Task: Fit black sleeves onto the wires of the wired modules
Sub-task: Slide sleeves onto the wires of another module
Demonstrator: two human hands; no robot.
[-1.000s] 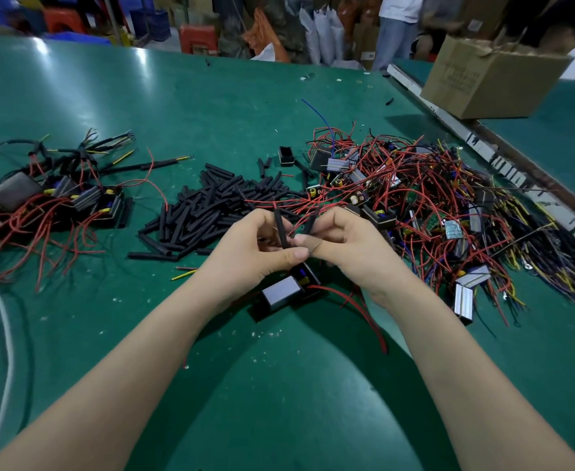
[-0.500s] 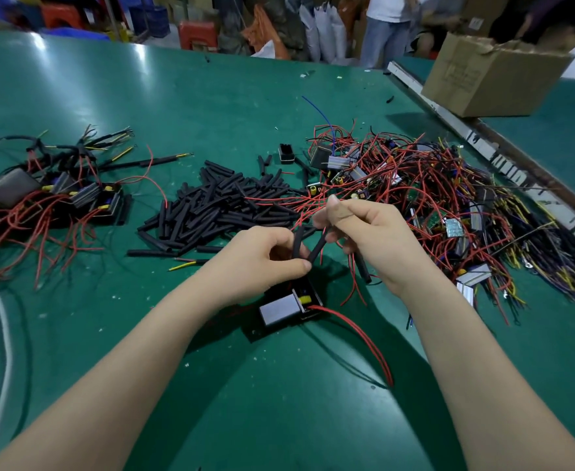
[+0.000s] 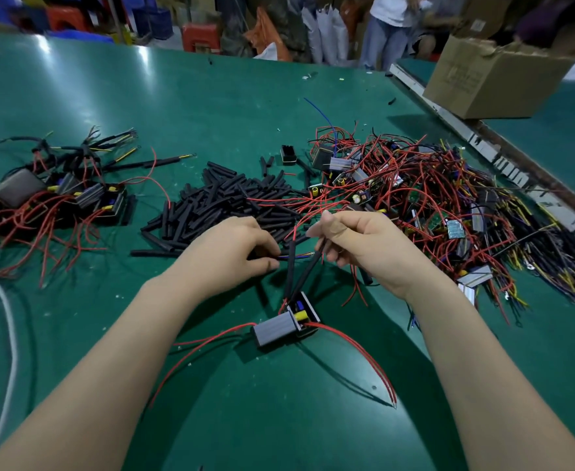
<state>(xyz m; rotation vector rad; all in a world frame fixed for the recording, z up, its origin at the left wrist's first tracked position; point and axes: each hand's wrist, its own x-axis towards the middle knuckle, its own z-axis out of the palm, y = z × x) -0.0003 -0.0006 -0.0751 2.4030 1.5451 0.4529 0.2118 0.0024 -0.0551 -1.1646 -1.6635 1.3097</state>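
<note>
1. The module in hand (image 3: pixel 284 329) lies on the green bench (image 3: pixel 211 96) near its front edge, between the two forearms. Two black sleeves already sit on leads rising from it: one upright sleeve (image 3: pixel 290 266) and one slanted sleeve (image 3: pixel 308 270) leaning toward the right hand.
2. The left hand (image 3: pixel 226 254) has its fingers curled and pinched on a thin bundle of wire ends (image 3: pixel 296 257) that pokes out sideways toward the right. The right hand (image 3: pixel 364 248) has its thumb and fingers clamped on the top of the slanted sleeve.
3. Judged from this, the module is partly done: its loose red leads (image 3: pixel 357 345) trailing toward the front edge are bare, though I cannot tell whether they need sleeving.
4. A small finished group (image 3: pixel 58 198), with black sleeving on its wires, lies at the left edge of the bench.
5. A far larger tangle of unsleeved modules (image 3: pixel 432 205) spreads along the right side, so most of the job appears to remain.
6. The stock of loose sleeves (image 3: pixel 225 202) is heaped mid-bench, just beyond the hands and within easy reach.
7. Red wires from the tangle stray over the sleeve heap and close to the right hand; they could snag the leads being worked.
8. A cardboard box (image 3: pixel 483 79) stands at the far right corner, and a white cable (image 3: pixel 9 321) curves along the left edge; neither is in the way.
</note>
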